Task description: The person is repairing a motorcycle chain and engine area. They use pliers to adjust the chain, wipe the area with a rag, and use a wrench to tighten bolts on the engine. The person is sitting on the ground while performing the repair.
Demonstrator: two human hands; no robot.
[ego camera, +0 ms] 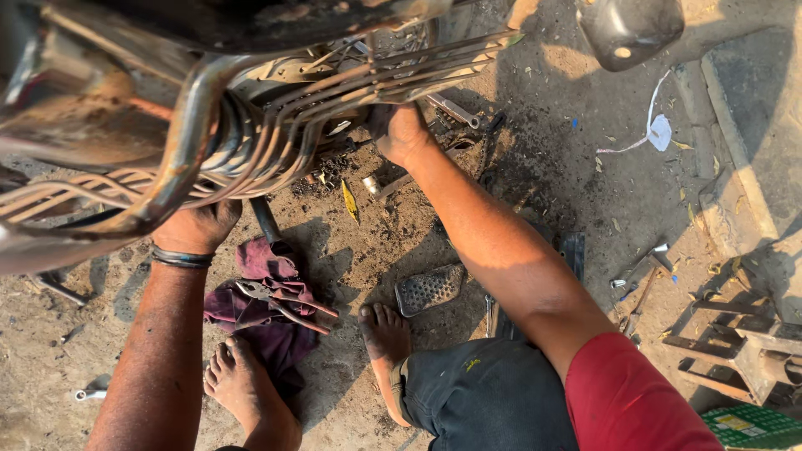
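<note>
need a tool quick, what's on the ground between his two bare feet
In the head view, red-handled pliers lie on a maroon rag between the feet.

Probably an open-air roadside repair workshop: bare dirt ground (585,167), scattered pliers (280,302) on a rag (259,317), motorcycle frame (251,108).
</note>
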